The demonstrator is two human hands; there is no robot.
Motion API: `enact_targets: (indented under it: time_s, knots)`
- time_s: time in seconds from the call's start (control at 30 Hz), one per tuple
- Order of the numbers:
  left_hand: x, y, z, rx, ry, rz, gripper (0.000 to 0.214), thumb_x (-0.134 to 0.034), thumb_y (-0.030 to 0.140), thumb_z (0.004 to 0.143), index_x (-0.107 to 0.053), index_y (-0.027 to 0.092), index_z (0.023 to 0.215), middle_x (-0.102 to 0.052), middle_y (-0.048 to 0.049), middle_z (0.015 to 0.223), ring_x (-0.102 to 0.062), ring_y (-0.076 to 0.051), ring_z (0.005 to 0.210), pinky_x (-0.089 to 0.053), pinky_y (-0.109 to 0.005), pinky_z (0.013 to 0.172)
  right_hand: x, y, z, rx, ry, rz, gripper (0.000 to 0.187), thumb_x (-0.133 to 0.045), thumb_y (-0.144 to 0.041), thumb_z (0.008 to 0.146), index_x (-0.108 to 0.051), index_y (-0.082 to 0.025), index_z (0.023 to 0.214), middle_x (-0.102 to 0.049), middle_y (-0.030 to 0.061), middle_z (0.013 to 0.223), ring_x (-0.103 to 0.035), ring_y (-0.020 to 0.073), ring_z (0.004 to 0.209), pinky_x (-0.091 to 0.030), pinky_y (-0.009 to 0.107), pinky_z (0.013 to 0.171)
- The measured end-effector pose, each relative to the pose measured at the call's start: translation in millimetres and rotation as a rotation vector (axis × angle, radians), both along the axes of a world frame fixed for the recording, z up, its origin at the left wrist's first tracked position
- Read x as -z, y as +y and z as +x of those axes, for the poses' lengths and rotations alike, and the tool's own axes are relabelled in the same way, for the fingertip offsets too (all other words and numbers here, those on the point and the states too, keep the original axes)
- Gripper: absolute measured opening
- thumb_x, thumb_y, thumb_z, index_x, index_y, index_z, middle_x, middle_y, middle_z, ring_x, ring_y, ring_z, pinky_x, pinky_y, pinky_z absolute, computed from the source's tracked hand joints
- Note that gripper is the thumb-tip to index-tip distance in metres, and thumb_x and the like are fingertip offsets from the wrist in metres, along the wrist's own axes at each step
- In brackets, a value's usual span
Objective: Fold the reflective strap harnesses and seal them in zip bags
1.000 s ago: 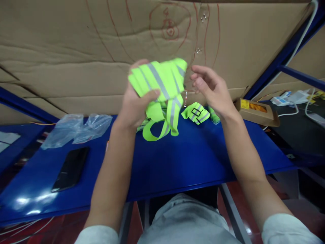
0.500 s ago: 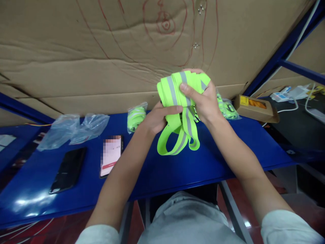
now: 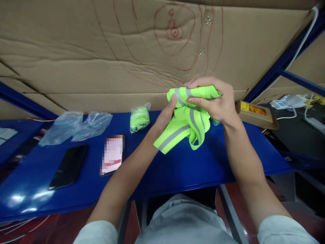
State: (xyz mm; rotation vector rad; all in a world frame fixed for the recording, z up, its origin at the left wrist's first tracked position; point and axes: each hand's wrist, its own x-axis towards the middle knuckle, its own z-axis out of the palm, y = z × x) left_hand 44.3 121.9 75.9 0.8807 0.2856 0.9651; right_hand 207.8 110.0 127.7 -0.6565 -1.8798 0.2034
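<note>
A neon-yellow reflective strap (image 3: 180,130) with grey stripes is held up above the blue table, partly folded into a flat bundle. My right hand (image 3: 218,98) is closed on the bundle's right end, thumb in front and fingers behind. My left hand (image 3: 166,115) grips its left side, thumb at the upper edge; the other fingers are hidden behind the strap. Loose loops and a flat length of the strap hang below both hands. Behind my left hand, a bagged neon-yellow strap (image 3: 140,118) lies on the table.
Clear plastic bags (image 3: 76,125), a black phone (image 3: 68,166) and a phone with a lit screen (image 3: 112,156) lie left on the blue table (image 3: 177,173). An open cardboard box (image 3: 256,113) sits right. A cardboard wall (image 3: 127,78) stands behind. Another bagged strap is mostly hidden by my right hand.
Both hands have moved slightly right, and the bundle is tipped so its face looks narrower. A hanging loop now shows as a flat length pointing lower left.
</note>
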Motion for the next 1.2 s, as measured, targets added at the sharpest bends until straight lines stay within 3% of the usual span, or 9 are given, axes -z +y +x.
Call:
enact_targets:
  time_s: [0.13,0.2,0.3,0.47,0.57,0.7,0.9,1.07,1.2]
  knots:
    - [-10.5,4.7,-11.9,0.020,-0.092,0.089,0.049,-0.063,0.062,0.093,-0.066,0.026,0.127,-0.072,-0.0036,0.129,-0.061,-0.033,0.135,-0.056,-0.047,0.110,-3.7,3.1,5.7,-0.091,-0.096,0.007,0.015,-0.079,-0.035,0.090,-0.078,-0.032,0.105,-0.078,0.0003,0.116,-0.066,0.0258,0.125,-0.049,0.049,0.119]
    - [-10.6,12.9,-21.9,-0.057,-0.026,0.092,0.046,-0.075,0.044,0.084,-0.063,0.026,0.124,-0.072,-0.0030,0.126,-0.063,-0.033,0.132,-0.054,-0.047,0.112,-5.5,5.9,13.2,-0.214,-0.212,-0.095,0.025,-0.080,-0.044,0.088,-0.077,-0.031,0.109,-0.075,0.0012,0.125,-0.060,0.0276,0.135,-0.042,0.052,0.124]
    - [-10.6,22.0,-35.3,-0.149,0.109,0.151,0.069,-0.085,0.024,0.066,-0.054,0.029,0.127,-0.070,-0.0018,0.126,-0.065,-0.034,0.129,-0.054,-0.049,0.111,-6.3,9.7,26.1,-0.375,-0.243,-0.283,0.050,-0.082,-0.063,0.079,-0.075,-0.029,0.116,-0.067,0.0031,0.141,-0.051,0.0321,0.145,-0.037,0.055,0.126]
    - [-16.1,18.7,-44.0,-0.125,0.226,0.321,0.083,-0.094,0.020,0.054,-0.051,0.033,0.124,-0.072,-0.0019,0.117,-0.073,-0.034,0.113,-0.060,-0.043,0.095,1.9,14.6,28.3,-0.213,0.030,-0.444,0.067,-0.082,-0.065,0.079,-0.065,-0.032,0.134,-0.060,0.0041,0.148,-0.052,0.0306,0.144,-0.043,0.052,0.123]
    - [-17.1,18.3,-44.1,-0.194,0.269,0.318,0.078,-0.093,0.025,0.058,-0.054,0.034,0.125,-0.074,0.0005,0.100,-0.077,-0.031,0.099,-0.061,-0.038,0.083,13.1,17.6,10.5,-0.211,-0.036,-0.574,0.082,-0.089,-0.060,0.071,-0.057,-0.031,0.140,-0.060,0.0055,0.147,-0.057,0.0288,0.136,-0.049,0.049,0.118]
    - [-12.2,26.1,-36.8,-0.342,0.156,0.188,0.064,-0.084,0.036,0.068,-0.056,0.034,0.125,-0.075,0.0022,0.097,-0.075,-0.028,0.108,-0.059,-0.036,0.090,27.4,20.6,-15.3,-0.187,0.109,-0.639,0.081,-0.083,-0.060,0.078,-0.047,-0.030,0.144,-0.062,0.0063,0.141,-0.063,0.0251,0.124,-0.057,0.045,0.108]
    - [2.0,18.8,-5.1,-0.665,0.046,0.244,0.045,-0.075,0.042,0.080,-0.054,0.028,0.117,-0.071,-0.0034,0.128,-0.068,-0.025,0.123,-0.054,-0.038,0.105,26.6,20.5,-17.6,-0.292,0.208,-0.680,0.077,-0.090,-0.054,0.070,-0.051,-0.030,0.133,-0.062,0.0051,0.142,-0.064,0.0263,0.124,-0.061,0.043,0.101]
    - [3.3,6.0,2.8,-0.942,0.066,0.286,0.026,-0.059,0.047,0.096,-0.057,0.026,0.112,-0.064,-0.0029,0.134,-0.061,-0.020,0.130,-0.049,-0.033,0.111,20.3,11.7,-22.9,-0.266,0.209,-0.626,0.071,-0.090,-0.053,0.070,-0.054,-0.029,0.126,-0.064,0.0042,0.137,-0.063,0.0260,0.123,-0.059,0.041,0.103]
    - [-10.6,2.5,0.3,-0.868,0.074,0.276,0.032,-0.050,0.054,0.101,-0.057,0.026,0.114,-0.068,-0.0011,0.128,-0.061,-0.023,0.132,-0.052,-0.032,0.107,22.9,9.4,-31.5,-0.146,0.210,-0.489,0.070,-0.089,-0.055,0.071,-0.054,-0.030,0.126,-0.060,0.0048,0.143,-0.058,0.0285,0.131,-0.056,0.044,0.109]
